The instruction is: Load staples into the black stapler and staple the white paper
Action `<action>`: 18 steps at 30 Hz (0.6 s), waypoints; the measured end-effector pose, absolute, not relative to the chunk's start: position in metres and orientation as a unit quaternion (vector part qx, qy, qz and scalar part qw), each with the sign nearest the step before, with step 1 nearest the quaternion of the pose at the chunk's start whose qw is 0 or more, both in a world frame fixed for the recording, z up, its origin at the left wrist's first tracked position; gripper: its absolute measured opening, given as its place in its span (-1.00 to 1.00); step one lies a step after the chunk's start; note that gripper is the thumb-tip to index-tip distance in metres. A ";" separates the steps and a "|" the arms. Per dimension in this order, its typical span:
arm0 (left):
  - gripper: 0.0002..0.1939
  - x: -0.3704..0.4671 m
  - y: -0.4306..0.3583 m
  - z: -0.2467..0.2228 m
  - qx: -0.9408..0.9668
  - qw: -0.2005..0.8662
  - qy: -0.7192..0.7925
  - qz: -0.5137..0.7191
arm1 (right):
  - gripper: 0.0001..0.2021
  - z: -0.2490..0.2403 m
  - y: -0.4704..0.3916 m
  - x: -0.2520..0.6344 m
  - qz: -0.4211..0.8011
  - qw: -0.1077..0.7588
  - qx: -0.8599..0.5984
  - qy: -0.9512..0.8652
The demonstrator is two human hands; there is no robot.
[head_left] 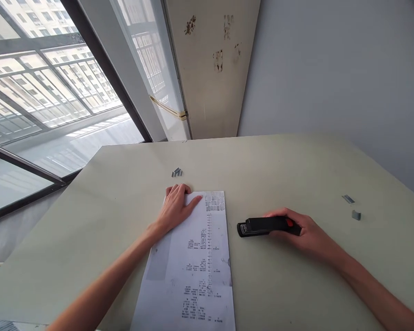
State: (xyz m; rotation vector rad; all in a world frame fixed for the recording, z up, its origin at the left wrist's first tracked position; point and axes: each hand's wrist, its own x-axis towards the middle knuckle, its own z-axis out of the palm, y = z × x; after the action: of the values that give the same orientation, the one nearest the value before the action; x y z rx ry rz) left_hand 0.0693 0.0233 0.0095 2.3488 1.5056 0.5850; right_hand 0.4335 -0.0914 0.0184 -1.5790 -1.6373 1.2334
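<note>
A printed sheet of paper (200, 257), perhaps a stack, lies on the table with its far edge towards the back. My left hand (175, 204) grips its far left corner, the thumb stretched over the top face and the fingers bent at the edge. To the right of the paper, my right hand (293, 230) is closed around a black stapler (262, 225) with a red mark near its rear. The stapler's front end points left at the paper, with a small gap between them. Its underside is hidden.
Several short strips of staples (177, 173) lie beyond the paper. On the right are another staple strip (348, 198) and a small grey piece (356, 215). The pale table (279, 165) ends at a wall (338, 69), a stained panel (214, 92) and a window (55, 87).
</note>
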 end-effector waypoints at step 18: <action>-0.77 0.098 0.014 -0.001 0.800 0.202 0.505 0.253 | -0.53 0.020 -0.091 0.416 0.397 0.294 -0.656 -0.570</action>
State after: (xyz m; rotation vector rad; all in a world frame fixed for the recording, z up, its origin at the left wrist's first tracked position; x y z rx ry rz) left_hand 0.0980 0.0142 -0.0008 2.2336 1.4103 0.7058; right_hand 0.4163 -0.0905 0.0204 -1.7474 -1.5182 1.0564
